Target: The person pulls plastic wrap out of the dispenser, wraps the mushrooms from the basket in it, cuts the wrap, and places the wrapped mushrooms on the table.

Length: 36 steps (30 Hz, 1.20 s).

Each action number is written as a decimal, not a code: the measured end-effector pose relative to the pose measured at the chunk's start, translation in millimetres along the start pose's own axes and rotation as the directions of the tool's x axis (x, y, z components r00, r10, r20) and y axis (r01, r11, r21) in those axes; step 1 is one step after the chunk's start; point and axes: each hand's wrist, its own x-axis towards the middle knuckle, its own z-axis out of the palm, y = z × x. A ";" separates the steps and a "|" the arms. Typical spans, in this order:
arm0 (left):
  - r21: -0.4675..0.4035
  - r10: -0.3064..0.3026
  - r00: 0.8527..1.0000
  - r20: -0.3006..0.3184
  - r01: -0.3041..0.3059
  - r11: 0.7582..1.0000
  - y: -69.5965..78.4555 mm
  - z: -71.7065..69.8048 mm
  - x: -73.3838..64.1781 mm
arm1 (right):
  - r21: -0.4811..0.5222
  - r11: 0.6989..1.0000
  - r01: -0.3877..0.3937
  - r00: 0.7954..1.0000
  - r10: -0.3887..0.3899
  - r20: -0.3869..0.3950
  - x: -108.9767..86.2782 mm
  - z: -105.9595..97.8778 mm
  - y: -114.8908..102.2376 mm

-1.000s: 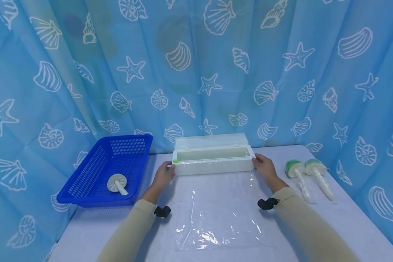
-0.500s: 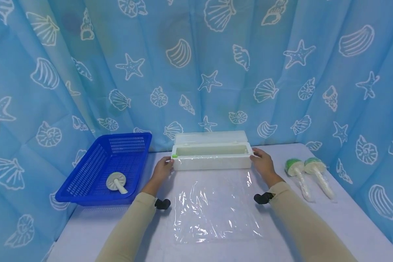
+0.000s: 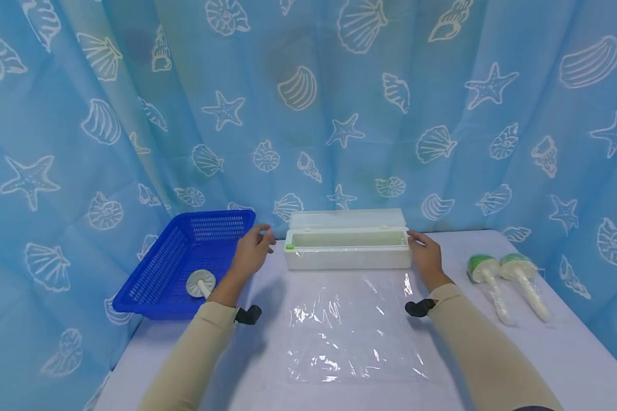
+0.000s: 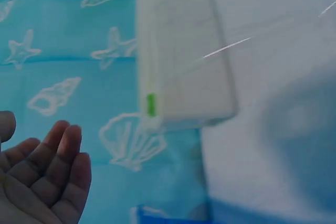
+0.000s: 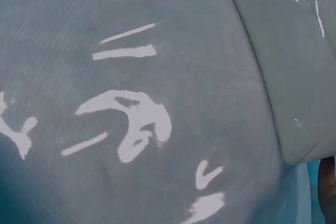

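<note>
A long white cling film dispenser [image 3: 348, 260] stands at the back of the table with its lid raised and a small green slider [image 3: 290, 246] at its left end. From its front, a sheet of clear cling film [image 3: 357, 337] lies spread toward me, shiny and wrinkled. My left hand [image 3: 251, 251] is raised off the dispenser's left end, near the basket's right rim, with loosely bent fingers and nothing held; the left wrist view shows its palm [image 4: 44, 187] bare. My right hand [image 3: 428, 260] is at the dispenser's right end, fingertips at its top corner; in the right wrist view only a finger [image 5: 326, 190] shows.
On the left, a blue plastic basket [image 3: 149, 268] holds an unwrapped white mushroom-shaped piece [image 3: 200, 282]. Two green-capped mushroom-shaped pieces [image 3: 488, 279] [image 3: 524, 282] in clear film lie on the right. A blue shell-print curtain [image 3: 339, 165] hangs right behind the table.
My left hand has let go of the dispenser's left end and moved up and left. My right hand stays at the right end. The head view has shifted slightly left.
</note>
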 end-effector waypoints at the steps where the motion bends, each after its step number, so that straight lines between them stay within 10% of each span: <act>1: 0.013 -0.002 1.000 0.011 0.002 1.000 4.3 -6.5 2.2 | -0.001 1.000 -0.008 1.000 0.008 -0.005 0.5 0.1 1.4; 8: 0.207 -0.082 0.984 0.159 0.048 0.977 -0.7 -56.9 23.9 | -0.010 0.999 -0.050 0.999 0.049 -0.016 5.2 2.2 8.5; 21: 0.459 -0.268 0.928 0.257 0.127 0.879 -69.8 -120.5 28.7 | 0.045 0.997 -0.064 0.998 0.063 0.026 -2.9 1.4 6.2; 23: 0.464 -0.320 0.905 0.281 0.163 0.871 -73.1 -122.5 27.1 | 0.038 0.996 -0.082 0.996 0.081 0.030 -2.5 1.7 6.2; 29: 0.437 -0.508 0.770 0.386 0.333 0.836 -83.9 -121.7 28.3 | 0.019 0.995 -0.099 0.995 0.099 0.024 -2.6 2.8 6.1; 36: 0.445 -0.562 0.727 0.395 0.383 0.809 -82.3 -120.6 17.4 | 0.013 0.996 -0.089 0.996 0.089 0.013 -5.3 4.7 7.2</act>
